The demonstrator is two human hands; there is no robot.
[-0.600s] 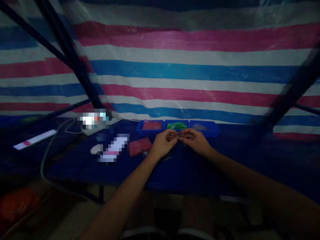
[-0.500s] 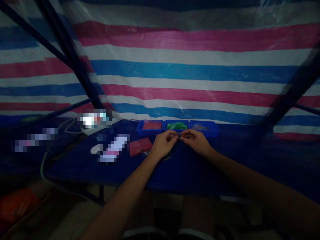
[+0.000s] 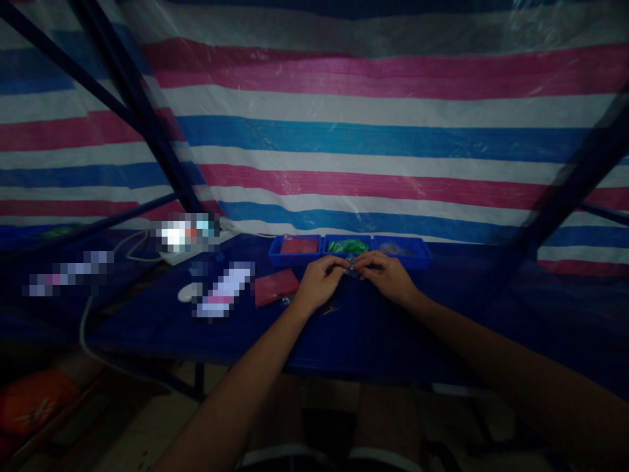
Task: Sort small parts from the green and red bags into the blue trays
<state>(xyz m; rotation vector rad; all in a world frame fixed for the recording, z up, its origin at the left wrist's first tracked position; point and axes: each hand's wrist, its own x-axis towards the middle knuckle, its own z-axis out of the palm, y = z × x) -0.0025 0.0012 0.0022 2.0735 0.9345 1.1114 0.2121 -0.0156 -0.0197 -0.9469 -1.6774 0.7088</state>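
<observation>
"What's on the blue table (image 3: 304,347)?"
"Take the middle tray (image 3: 325,249), with its green contents (image 3: 348,246), as landmark."
"And the hands?"
"On its near side: left hand (image 3: 319,282) and right hand (image 3: 389,276), fingertips pinching a small clear packet (image 3: 352,267) between them."
"Which is nearer the packet?"
"Neither; both touch it, just in front of that tray. I can't tell its long axis."
"Its look?"
"Crinkled, shiny, greyish; contents unreadable."

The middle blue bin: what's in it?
Crinkled green plastic shows inside the blue bin. The right hand covers its near right corner; anything under the plastic can't be seen.
</observation>
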